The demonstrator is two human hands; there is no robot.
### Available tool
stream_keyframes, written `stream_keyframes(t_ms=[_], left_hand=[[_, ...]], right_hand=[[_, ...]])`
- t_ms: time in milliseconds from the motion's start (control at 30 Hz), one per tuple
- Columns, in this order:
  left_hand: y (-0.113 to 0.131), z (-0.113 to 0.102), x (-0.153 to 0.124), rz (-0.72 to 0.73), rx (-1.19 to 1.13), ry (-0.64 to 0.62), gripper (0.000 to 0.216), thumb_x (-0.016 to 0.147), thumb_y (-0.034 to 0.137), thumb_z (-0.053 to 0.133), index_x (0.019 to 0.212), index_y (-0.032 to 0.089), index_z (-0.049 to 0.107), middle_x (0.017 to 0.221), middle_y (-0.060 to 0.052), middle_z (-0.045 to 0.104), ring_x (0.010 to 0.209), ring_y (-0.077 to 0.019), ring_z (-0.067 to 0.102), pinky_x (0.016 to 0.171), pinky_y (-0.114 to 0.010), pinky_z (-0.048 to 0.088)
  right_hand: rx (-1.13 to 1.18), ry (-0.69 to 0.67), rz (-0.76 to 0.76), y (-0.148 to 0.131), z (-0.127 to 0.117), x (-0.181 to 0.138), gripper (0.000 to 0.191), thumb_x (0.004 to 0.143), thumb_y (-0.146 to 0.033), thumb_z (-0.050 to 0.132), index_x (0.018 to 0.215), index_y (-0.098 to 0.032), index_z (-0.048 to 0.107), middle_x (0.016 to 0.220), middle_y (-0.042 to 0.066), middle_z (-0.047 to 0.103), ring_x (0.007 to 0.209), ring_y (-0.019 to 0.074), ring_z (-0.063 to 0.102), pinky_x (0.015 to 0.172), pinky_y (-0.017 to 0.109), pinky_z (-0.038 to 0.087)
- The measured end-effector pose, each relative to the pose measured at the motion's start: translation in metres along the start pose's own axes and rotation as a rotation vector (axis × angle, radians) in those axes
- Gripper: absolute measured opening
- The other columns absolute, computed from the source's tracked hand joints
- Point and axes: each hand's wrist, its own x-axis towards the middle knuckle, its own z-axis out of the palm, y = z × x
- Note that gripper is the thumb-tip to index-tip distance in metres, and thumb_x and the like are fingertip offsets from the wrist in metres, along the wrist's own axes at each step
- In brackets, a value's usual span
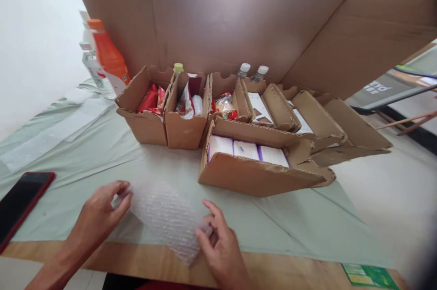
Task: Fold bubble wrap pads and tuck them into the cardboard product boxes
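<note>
A sheet of clear bubble wrap [167, 217] is stretched between my hands, low over the front of the cloth-covered table. My left hand [104, 206] pinches its upper left corner between thumb and fingers. At the lower right, my right hand [220, 244] grips the other end, thumb and fingers closed on the edge. Just beyond the wrap stands an open cardboard box [252, 180] with several white packs [246, 150] edged in purple inside.
Behind is a row of open cardboard bins [186, 135] with packets and boxes. A tall cardboard panel [232, 21] backs them. An orange bottle [109, 55] stands at left. A phone [23, 203] lies at the left edge, a green packet [368, 276] at the front right.
</note>
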Motion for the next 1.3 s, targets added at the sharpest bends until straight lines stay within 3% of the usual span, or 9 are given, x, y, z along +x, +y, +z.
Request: stream_keyframes(t_ms=[100,233,433,600,800,900,1000,1100,1300], left_hand=[[0.006,0.022,0.039,0.114,0.006,0.055,0.027,0.092,0.039,0.053,0.112,0.025,0.063,0.097,-0.006,0.076,0.092,-0.0278,0.071,0.087,-0.041,0.055],[0.009,0.049,0.060,0.156,-0.011,-0.013,0.042,0.090,0.032,0.055,0.131,0.021,0.056,0.102,-0.008,0.074,0.097,-0.0273,0.069,0.091,-0.043,0.054],[0.001,0.033,0.048,0.086,0.052,-0.030,0.038,0.094,0.031,0.053,0.131,0.019,0.058,0.114,-0.011,0.070,0.102,-0.0244,0.069,0.089,-0.038,0.055],[0.014,0.025,0.038,0.187,0.213,-0.265,0.028,0.091,0.017,0.050,0.111,0.020,0.070,0.100,-0.010,0.075,0.096,-0.0278,0.070,0.086,-0.042,0.053],[0.030,-0.001,-0.008,0.334,0.298,-0.393,0.023,0.092,0.019,0.051,0.101,0.021,0.072,0.079,-0.006,0.073,0.074,-0.0279,0.070,0.072,-0.042,0.053],[0.050,-0.002,-0.018,0.466,0.218,-0.222,0.029,0.099,0.020,0.047,0.117,0.018,0.069,0.105,-0.011,0.076,0.096,-0.0280,0.071,0.083,-0.042,0.055],[0.065,0.022,-0.020,0.626,0.176,-0.175,0.039,0.100,0.018,0.043,0.136,0.014,0.060,0.143,-0.017,0.062,0.135,-0.0306,0.056,0.110,-0.047,0.044],[0.060,0.053,-0.025,0.681,0.257,-0.263,0.053,0.103,0.035,0.045,0.149,0.010,0.047,0.157,-0.017,0.050,0.149,-0.0314,0.041,0.123,-0.051,0.026],[0.041,0.067,-0.038,0.654,0.284,-0.318,0.066,0.103,0.049,0.045,0.157,0.012,0.038,0.166,-0.015,0.036,0.156,-0.0289,0.028,0.129,-0.049,0.005]], right_hand=[[-0.047,-0.105,-0.087,-0.001,0.014,-0.013,0.071,0.091,-0.019,0.054,0.159,-0.028,0.036,0.098,0.001,0.075,0.077,0.0158,0.071,0.070,0.023,0.057],[-0.070,-0.095,-0.162,-0.008,0.023,-0.010,0.045,0.091,-0.017,0.052,0.133,-0.026,0.066,0.106,0.006,0.077,0.090,0.0201,0.074,0.080,0.027,0.059],[-0.008,-0.141,-0.108,-0.012,0.006,0.005,0.025,0.095,-0.022,0.050,0.105,-0.023,0.072,0.093,0.004,0.076,0.081,0.0175,0.073,0.074,0.024,0.056],[-0.241,-0.213,-0.157,0.004,-0.035,0.026,0.032,0.095,-0.020,0.044,0.103,-0.024,0.074,0.096,0.003,0.077,0.085,0.0192,0.074,0.076,0.029,0.055],[-0.728,0.224,-0.359,0.024,-0.077,0.025,0.034,0.099,-0.028,0.045,0.109,-0.021,0.077,0.107,0.013,0.076,0.091,0.0308,0.069,0.078,0.045,0.052],[-0.752,0.336,-0.438,0.006,-0.056,0.022,0.030,0.100,-0.021,0.046,0.109,-0.018,0.074,0.114,0.014,0.074,0.097,0.0295,0.068,0.082,0.045,0.051],[-0.695,0.154,-0.550,-0.015,-0.011,0.028,0.035,0.097,-0.011,0.045,0.122,-0.015,0.070,0.133,0.014,0.068,0.121,0.0298,0.061,0.098,0.044,0.049],[-0.695,-0.032,-0.579,-0.012,0.016,0.029,0.043,0.097,-0.013,0.046,0.137,-0.015,0.061,0.146,0.011,0.061,0.137,0.0280,0.051,0.110,0.044,0.045],[-0.849,0.015,-0.506,0.043,-0.044,-0.031,0.044,0.103,-0.025,0.043,0.145,-0.020,0.055,0.153,0.008,0.056,0.141,0.0270,0.048,0.114,0.048,0.036]])
